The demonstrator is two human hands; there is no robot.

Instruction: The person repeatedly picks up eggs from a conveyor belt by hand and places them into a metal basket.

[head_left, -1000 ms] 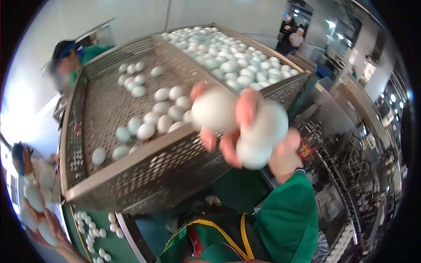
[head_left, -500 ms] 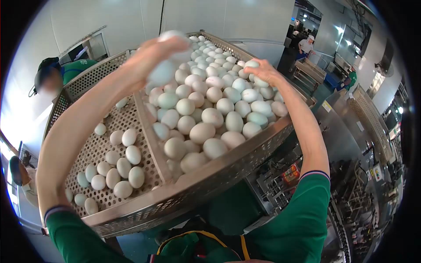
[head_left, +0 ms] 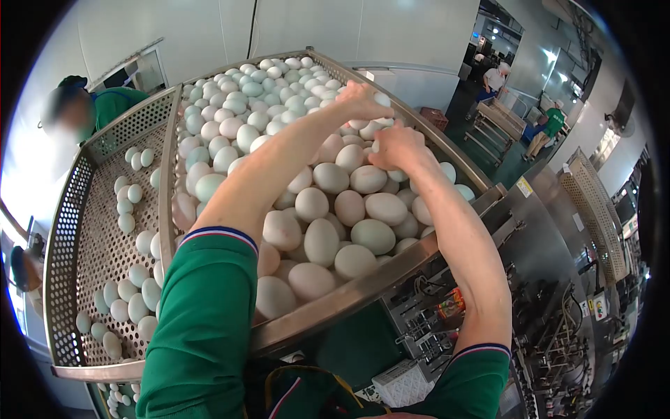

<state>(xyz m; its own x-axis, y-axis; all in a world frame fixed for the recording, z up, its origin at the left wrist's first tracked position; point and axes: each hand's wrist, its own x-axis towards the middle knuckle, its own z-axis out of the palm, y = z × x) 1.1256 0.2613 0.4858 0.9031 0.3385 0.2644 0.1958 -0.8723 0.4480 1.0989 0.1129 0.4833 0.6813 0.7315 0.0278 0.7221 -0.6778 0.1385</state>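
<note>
A deep pile of pale white, cream and bluish eggs [head_left: 321, 241] fills the right compartment of a perforated metal bin [head_left: 335, 297]. My left hand [head_left: 361, 103] reaches across to the right side of the pile, its fingers and thumb curled round an egg [head_left: 382, 99]. Just below it, my right hand [head_left: 399, 148] bends its fingers down among the eggs, closed on an egg that it mostly covers. The two hands are close together but apart. On the left, a metal divider [head_left: 166, 185] separates the pile from a compartment with several scattered eggs [head_left: 137, 297].
A co-worker in green [head_left: 118, 105] leans at the bin's far left side; another person [head_left: 28, 269] is at the left edge. Machinery [head_left: 433, 328] stands below right. Farther off are a metal trolley [head_left: 499, 119] and two people. A white crate [head_left: 405, 384] lies below.
My left hand has swept right, from over the divider to beside my right hand. My right hand has come slightly left and lower. The view has shifted, showing more of the left compartment.
</note>
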